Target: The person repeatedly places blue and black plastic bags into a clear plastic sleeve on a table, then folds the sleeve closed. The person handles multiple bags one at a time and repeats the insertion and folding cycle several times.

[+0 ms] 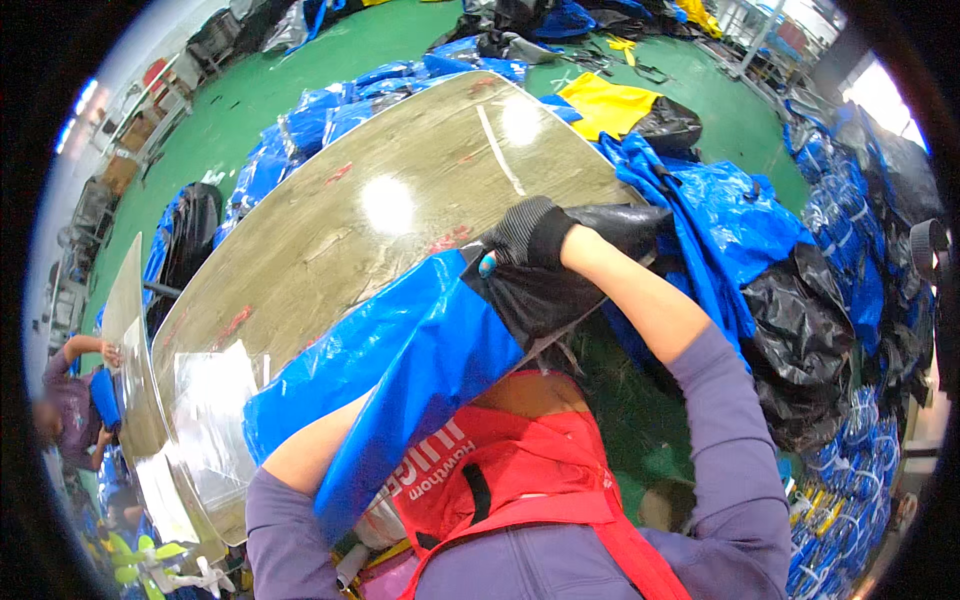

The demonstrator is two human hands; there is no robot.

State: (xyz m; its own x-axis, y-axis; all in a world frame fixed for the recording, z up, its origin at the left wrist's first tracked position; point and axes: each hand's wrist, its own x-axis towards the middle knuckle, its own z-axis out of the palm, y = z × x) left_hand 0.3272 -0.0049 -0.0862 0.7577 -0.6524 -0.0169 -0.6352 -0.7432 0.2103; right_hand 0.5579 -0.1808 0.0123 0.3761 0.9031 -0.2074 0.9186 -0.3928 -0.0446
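Observation:
A blue tarpaulin bag (400,335) with a black end lies slantwise across the near edge of the table (300,260). My left forearm (318,440) runs inside the bag's blue part, so my left hand is hidden by the material. My right hand (530,235), in a dark grey ribbed glove, is closed on the black end (535,300) of the bag. A small turquoise spot shows beside its fingers; I cannot make out what it is. More black material (625,225) lies under my right wrist at the table's right corner.
Blue and black bags (740,215) are heaped right of the table, with a yellow piece (610,105) behind. Folded blue bags (310,125) line the far edge. Tied bundles (845,500) stand at right. At far left, a person (80,400) works by another board. A small fan (150,565) is lower left.

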